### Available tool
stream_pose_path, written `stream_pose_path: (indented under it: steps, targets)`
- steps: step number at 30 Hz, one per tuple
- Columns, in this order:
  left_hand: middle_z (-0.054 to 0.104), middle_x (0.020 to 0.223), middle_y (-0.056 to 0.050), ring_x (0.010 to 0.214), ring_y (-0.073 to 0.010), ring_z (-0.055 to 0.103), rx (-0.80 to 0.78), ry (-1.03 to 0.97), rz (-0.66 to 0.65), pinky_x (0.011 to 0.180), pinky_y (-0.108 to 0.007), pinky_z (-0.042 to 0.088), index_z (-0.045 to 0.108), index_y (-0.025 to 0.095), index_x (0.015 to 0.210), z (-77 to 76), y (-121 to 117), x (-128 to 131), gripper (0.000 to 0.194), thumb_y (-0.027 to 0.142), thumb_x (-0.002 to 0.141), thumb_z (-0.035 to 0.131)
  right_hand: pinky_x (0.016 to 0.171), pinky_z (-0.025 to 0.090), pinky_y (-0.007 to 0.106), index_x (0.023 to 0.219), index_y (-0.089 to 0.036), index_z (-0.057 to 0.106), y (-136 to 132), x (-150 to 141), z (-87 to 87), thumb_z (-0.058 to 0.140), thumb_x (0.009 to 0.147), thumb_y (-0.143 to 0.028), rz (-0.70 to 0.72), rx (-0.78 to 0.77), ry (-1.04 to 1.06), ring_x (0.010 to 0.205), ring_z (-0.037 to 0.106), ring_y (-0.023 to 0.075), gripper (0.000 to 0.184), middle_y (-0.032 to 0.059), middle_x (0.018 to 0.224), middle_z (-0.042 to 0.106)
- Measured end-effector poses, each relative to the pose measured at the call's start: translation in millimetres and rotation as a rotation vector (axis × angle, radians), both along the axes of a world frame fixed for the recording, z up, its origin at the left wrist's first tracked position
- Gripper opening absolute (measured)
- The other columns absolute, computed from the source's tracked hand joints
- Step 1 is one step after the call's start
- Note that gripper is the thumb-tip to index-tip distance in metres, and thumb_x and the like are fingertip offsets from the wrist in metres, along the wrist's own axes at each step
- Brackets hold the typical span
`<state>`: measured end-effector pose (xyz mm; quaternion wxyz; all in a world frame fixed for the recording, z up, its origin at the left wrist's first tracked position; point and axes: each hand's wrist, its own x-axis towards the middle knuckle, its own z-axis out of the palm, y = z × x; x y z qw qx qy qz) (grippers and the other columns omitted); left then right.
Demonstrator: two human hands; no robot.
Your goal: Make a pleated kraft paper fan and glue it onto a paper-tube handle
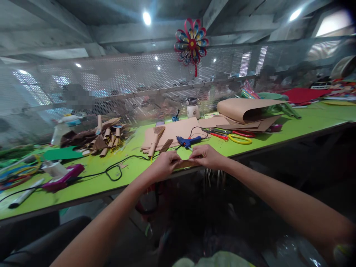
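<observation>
Your left hand (168, 162) and right hand (205, 156) each pinched an end of a small brown paper piece (185, 163), which was stretched between them at the near edge of the green table (133, 170). Just beyond your fingers lay the blue glue gun (189, 141), with the yellow-handled scissors (240, 139) to its right and a pleated paper bundle (156, 142) to its left.
</observation>
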<state>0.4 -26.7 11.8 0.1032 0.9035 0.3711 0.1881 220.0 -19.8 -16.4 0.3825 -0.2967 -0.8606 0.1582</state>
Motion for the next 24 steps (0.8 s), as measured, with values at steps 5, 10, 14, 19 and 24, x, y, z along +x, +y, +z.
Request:
stream_pose_path:
  steps: [5, 10, 14, 19, 24]
  targets:
    - [0.053, 0.061, 0.001, 0.057, -0.0113, 0.047, -0.09, -0.036, 0.026, 0.052, -0.021, 0.033, 0.061, 0.014, 0.064, -0.4, 2.7, -9.9, 0.025, 0.034, 0.08, 0.057, 0.057, 0.038, 0.023, 0.068, -0.013, 0.071, -0.6, 4.1, -1.1, 0.065, 0.075, -0.023, -0.004, -0.112, 0.006, 0.058, 0.053, 0.0122, 0.013, 0.0027, 0.062, 0.062]
    - [0.055, 0.064, 0.0, 0.061, -0.0121, 0.049, -0.216, -0.108, 0.004, 0.055, -0.021, 0.037, 0.062, 0.014, 0.068, -3.5, 8.4, -15.0, 0.028, 0.039, 0.079, 0.056, 0.057, 0.042, 0.023, 0.072, -0.013, 0.07, 0.3, 9.5, 1.0, 0.062, 0.075, -0.028, 0.016, -0.291, 0.055, 0.059, 0.055, 0.0124, 0.018, 0.002, 0.063, 0.063]
    - [0.061, 0.068, -0.002, 0.067, -0.0143, 0.054, -0.365, -0.137, -0.065, 0.064, -0.023, 0.042, 0.065, 0.014, 0.072, 0.0, 9.2, -18.5, 0.03, 0.04, 0.081, 0.053, 0.056, 0.043, 0.024, 0.08, -0.012, 0.07, 0.4, 14.0, 2.0, 0.063, 0.074, -0.037, 0.057, -0.439, 0.102, 0.058, 0.053, 0.0113, 0.027, 0.0008, 0.064, 0.061]
    - [0.058, 0.063, 0.0, 0.06, -0.0127, 0.048, -0.471, -0.156, -0.056, 0.057, -0.022, 0.038, 0.067, 0.013, 0.074, 0.1, 8.9, -22.1, 0.03, 0.041, 0.079, 0.056, 0.053, 0.041, 0.024, 0.083, -0.01, 0.072, -0.9, 18.0, 2.1, 0.068, 0.07, -0.038, 0.066, -0.58, 0.141, 0.053, 0.051, 0.0102, 0.031, -0.0005, 0.059, 0.06]
    - [0.055, 0.063, 0.001, 0.06, -0.0117, 0.045, -0.53, -0.223, -0.018, 0.058, -0.022, 0.034, 0.067, 0.012, 0.077, -1.5, 9.7, -22.1, 0.029, 0.041, 0.078, 0.059, 0.051, 0.037, 0.023, 0.073, -0.009, 0.071, -1.5, 23.2, 3.8, 0.073, 0.068, -0.032, 0.057, -0.634, 0.214, 0.05, 0.047, 0.0083, 0.024, -0.0006, 0.056, 0.059]
